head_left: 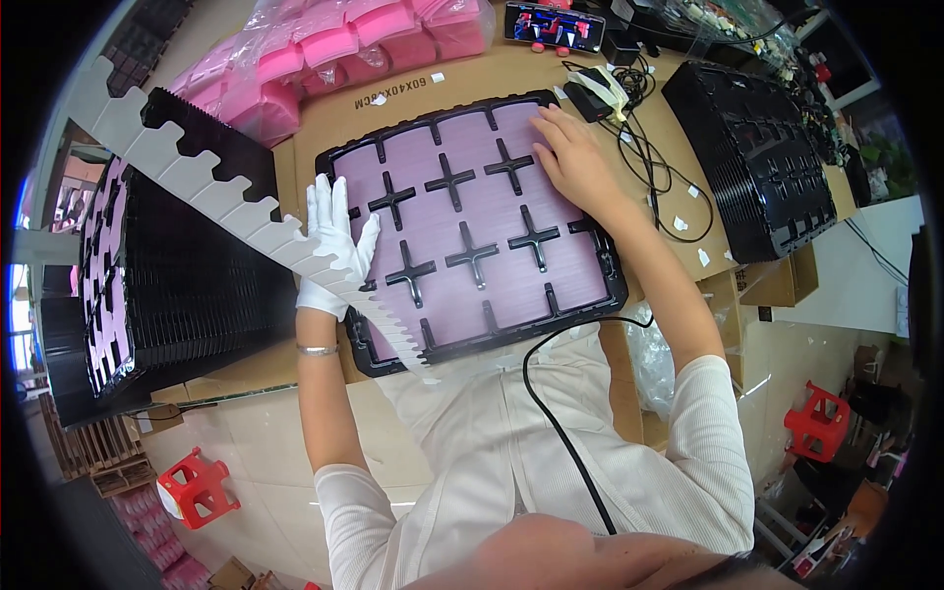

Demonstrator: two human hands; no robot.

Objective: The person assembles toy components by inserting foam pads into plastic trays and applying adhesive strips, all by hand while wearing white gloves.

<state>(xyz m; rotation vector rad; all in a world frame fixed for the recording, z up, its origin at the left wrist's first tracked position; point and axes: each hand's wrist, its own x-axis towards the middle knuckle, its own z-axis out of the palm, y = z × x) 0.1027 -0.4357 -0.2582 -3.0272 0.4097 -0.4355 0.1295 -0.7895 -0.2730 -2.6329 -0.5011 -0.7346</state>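
In front of me lies a black plastic tray [595, 312] with raised cross-shaped dividers. Pinkish-purple sheets [497, 282] fill the spaces between the dividers. My left hand [339, 241], in a white glove, rests at the tray's left rim with its fingers stretched out and thumb apart. At the far right corner, the bare fingers of my right hand [575, 162] lie extended over the rim and the sheet. Neither hand is wrapped round anything. A pale grey, tooth-edged band [236, 211] crosses the view beside the glove down to the tray's near left corner; I cannot tell what it is.
Tall black tray stacks stand at left [206, 285] and right [752, 162]. Bagged pink pads [344, 44] lie at the back, near a lit phone [554, 28]. A black cable [560, 423] runs over my lap. Red stools [200, 489] stand on the floor.
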